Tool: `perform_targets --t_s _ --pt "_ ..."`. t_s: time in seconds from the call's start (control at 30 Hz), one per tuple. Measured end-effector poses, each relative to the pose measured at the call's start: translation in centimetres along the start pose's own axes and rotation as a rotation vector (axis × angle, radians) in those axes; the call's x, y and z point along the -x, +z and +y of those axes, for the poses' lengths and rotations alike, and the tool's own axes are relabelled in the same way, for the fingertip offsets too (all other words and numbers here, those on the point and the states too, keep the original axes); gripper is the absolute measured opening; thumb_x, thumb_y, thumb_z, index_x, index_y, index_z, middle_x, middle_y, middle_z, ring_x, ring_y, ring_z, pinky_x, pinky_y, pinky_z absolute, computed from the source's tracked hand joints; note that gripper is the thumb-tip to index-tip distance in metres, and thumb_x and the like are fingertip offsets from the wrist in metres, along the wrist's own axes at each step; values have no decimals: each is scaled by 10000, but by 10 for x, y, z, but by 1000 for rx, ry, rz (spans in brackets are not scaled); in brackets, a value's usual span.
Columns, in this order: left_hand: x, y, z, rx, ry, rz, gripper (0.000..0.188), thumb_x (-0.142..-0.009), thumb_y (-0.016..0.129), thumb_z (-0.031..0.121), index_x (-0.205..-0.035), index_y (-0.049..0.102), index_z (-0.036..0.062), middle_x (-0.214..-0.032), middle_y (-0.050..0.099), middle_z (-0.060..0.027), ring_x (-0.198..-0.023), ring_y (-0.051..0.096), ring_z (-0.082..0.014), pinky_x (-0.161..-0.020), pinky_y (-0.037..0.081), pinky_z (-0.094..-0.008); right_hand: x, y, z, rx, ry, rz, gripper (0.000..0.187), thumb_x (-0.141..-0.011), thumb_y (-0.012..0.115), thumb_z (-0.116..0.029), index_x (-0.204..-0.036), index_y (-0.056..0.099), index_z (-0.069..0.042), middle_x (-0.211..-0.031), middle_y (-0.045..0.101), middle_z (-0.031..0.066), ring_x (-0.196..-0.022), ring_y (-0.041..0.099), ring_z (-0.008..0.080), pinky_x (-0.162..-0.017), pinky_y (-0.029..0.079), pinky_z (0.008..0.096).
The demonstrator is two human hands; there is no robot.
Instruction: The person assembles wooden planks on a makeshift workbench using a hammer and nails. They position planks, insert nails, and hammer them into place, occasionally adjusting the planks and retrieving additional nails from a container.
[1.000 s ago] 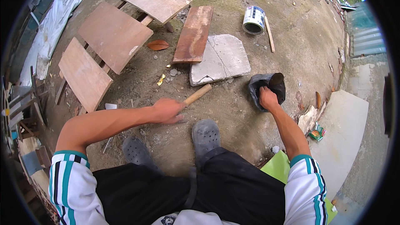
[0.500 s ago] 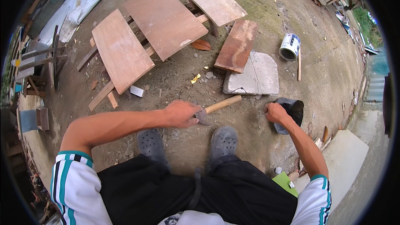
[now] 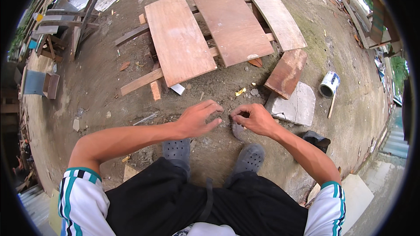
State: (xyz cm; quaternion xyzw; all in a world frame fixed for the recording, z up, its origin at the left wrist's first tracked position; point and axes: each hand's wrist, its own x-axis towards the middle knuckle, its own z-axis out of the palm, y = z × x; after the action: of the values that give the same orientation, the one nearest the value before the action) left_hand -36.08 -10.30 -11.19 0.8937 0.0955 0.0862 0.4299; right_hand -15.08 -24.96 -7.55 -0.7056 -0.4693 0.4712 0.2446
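Observation:
My left hand [image 3: 200, 119] hovers above the dirt in front of my shoes, thumb and fingers curved but apart, with nothing visible between them. Close by on its right is my right hand [image 3: 256, 120], thumb and fingertips pinched together; whatever they hold, if anything, is too small to make out. Below the right fingertips lies the grey hammer head [image 3: 237, 132] on the ground, its handle hidden by that hand. A black plastic bag [image 3: 316, 140] sits on the ground beyond my right forearm, partly covered by it.
Three plywood boards [image 3: 179, 39] rest on wooden strips ahead. A reddish-brown plank [image 3: 287, 73] leans on a cracked concrete slab [image 3: 298, 107]. Farther right lies a paint can [image 3: 329, 84] beside a thin stick [image 3: 331, 106]. My grey clogs [image 3: 176, 150] stand nearest me.
My left hand has come off the hammer head. My right hand has moved left from the black bag to beside the left hand. The view has turned, shifting the scene rightward.

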Motion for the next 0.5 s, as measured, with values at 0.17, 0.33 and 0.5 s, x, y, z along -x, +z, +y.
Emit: perform_targets --t_s 0.17,0.33,0.5 --pt "-12 -27 3 101 -27 189 359 -893 772 114 -1204 609 40 -1116 653 -124 -991 688 -269 -858 569 -380 -37 -6 -54 -167 35 -72 180 -953 666 -85 -1078 748 15 -906 764 103 -816 714 142 -751 557 326" --pt "-17 -69 2 127 -11 351 295 -903 763 115 -1153 650 7 -1064 683 -146 -950 707 -255 -821 585 -354 -67 -10 -83 -219 -113 103 174 -990 642 -74 -1087 746 27 -945 756 100 -775 700 148 -727 564 301" --pt "-26 -112 -5 234 -181 400 260 -926 747 91 -1145 667 -24 -1020 758 -123 -903 747 -170 -803 612 -298 -101 -3 -114 -264 -184 189 179 -974 658 -77 -1081 739 41 -894 730 69 -762 687 127 -660 540 287"
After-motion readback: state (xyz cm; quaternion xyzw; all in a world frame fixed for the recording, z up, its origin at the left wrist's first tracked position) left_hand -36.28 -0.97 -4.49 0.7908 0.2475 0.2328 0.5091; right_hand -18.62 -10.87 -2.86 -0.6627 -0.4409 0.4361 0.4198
